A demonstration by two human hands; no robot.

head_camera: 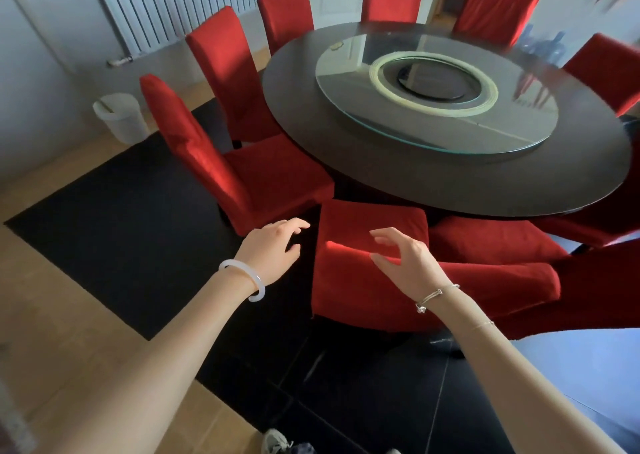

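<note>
- Dining room: round dark table (450, 187), red chairs (277, 176) around.
- Spread, empty left hand (277, 251) and right hand (407, 258) beside nearest chair back (346, 287).
- Likely no grip yet.

A: Any text, labels, numbers to log?
B: None legible anywhere.
A: Nearest red chair cover (372, 225)?
B: Plain fabric, no tag or print showing.
A: Round table (450, 190), glass turntable (346, 83)?
B: Just reflections, no writing.
A: White bin (119, 118)?
B: No readable marking.
A: White bangle (239, 267), silver bracelet (438, 294)?
B: Too small to tell any engraving.
A: Shoe (275, 441) at the bottom edge?
B: Blurred, no brand readable.
</note>
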